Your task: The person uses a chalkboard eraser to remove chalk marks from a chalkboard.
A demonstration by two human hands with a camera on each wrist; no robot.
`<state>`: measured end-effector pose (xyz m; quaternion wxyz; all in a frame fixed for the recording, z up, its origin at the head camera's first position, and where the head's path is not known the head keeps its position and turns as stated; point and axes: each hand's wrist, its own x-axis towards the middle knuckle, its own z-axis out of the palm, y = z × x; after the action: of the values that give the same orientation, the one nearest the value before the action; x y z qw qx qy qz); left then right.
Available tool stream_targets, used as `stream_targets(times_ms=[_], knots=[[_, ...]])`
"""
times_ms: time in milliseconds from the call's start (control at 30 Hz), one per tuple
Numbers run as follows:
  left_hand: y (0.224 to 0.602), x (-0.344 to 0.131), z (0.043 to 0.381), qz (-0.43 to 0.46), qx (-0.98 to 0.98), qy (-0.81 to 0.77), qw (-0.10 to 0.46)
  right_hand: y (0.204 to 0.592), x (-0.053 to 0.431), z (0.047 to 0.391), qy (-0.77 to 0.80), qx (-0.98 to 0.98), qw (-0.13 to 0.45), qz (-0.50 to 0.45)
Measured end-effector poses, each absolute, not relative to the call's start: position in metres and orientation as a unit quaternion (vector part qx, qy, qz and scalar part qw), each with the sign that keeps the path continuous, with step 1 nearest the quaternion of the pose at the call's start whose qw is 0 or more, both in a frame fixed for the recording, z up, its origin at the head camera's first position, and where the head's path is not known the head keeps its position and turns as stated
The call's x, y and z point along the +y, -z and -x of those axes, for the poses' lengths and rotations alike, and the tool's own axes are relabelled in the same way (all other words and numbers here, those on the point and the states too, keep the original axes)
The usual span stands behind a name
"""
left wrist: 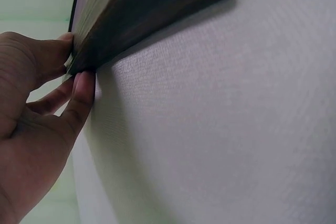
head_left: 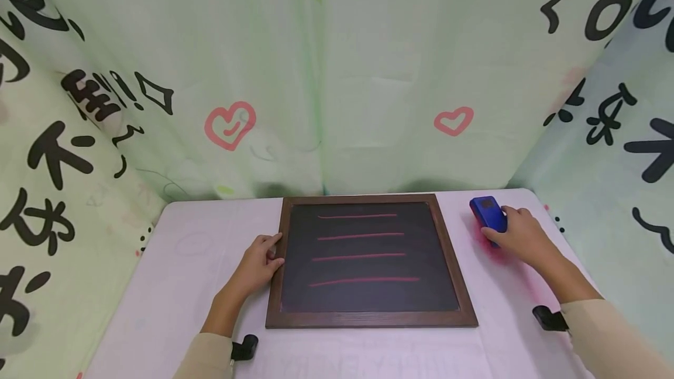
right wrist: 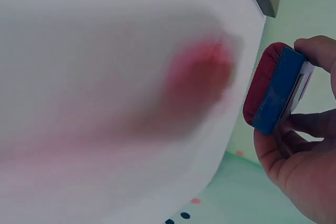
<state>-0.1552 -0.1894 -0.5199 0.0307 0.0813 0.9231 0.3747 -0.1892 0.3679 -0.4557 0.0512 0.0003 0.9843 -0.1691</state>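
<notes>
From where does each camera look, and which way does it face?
Head: worn on the head, facing forward and down at the black rectangular board with brown wooden frame; body: left hand, right hand, forearms, beige sleeves.
Left wrist: on that wrist, facing the left hand pinching the frame's edge; body: this hand only.
Right wrist: on that wrist, facing the right hand holding the blue block with red fabric pad; body: this hand only.
Head and right wrist share the blue block.
</notes>
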Motion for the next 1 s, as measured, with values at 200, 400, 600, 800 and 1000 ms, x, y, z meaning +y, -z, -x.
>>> stream_targets(times_ms=[200, 400, 600, 800, 1000], knots=[[0.521, -0.189, 0.155, -0.081, 0.923, -0.375, 0.029, 0.444, 0.365, 0.198, 0.17, 0.984, 0.043, 0.034], [0.522, -0.188, 0.155, -0.084, 0.922, -0.377, 0.029, 0.437, 0.353, 0.204, 0.174, 0.981, 0.05, 0.075], [0.52, -0.19, 0.156, -0.085, 0.922, -0.376, 0.029, 0.438, 0.335, 0.21, 0.168, 0.978, 0.038, 0.121], [0.519, -0.19, 0.157, -0.086, 0.923, -0.374, 0.024, 0.444, 0.319, 0.219, 0.163, 0.969, 0.006, 0.186], [0.519, -0.19, 0.156, -0.085, 0.922, -0.378, 0.028, 0.45, 0.304, 0.227, 0.156, 0.965, 0.021, 0.209]])
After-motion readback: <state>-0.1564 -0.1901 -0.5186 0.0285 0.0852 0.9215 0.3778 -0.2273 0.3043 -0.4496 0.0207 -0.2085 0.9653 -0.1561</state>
